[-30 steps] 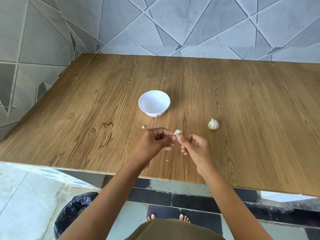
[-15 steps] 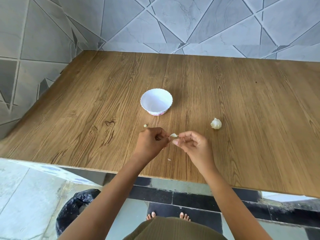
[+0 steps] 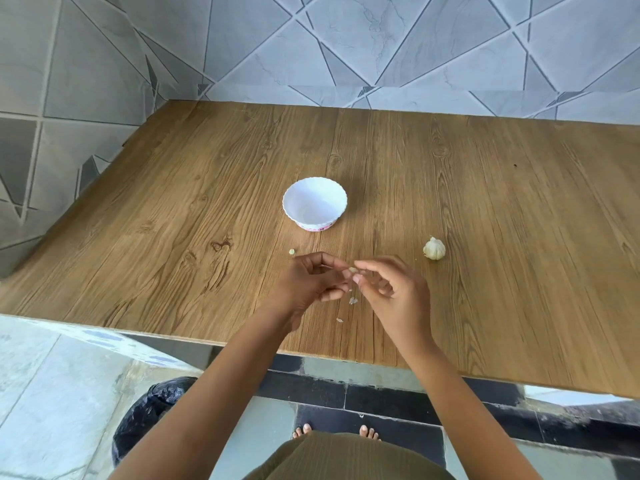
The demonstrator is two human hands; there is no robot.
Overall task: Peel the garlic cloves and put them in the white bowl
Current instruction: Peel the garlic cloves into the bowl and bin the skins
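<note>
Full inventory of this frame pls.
white bowl: 1, white, table centre, looks empty.
garlic bulb: 1, off-white, table, right of bowl.
garlic clove: 1, pale, above table's near side.
peel scraps: 2, whitish, table, below clove.
small bit: 1, greenish, table, near-left of bowl.
table: 1, brown wood, against wall.
tiled wall: grey, behind and left.
bin bag: 1, black, floor lower left.
feet: 2, bare, floor.
left grip: 1, pinches clove.
right grip: 1, pinches clove.

light: bright, even daylight | shadows: soft, faint | focus: sharp | edges: wide-angle bending
</note>
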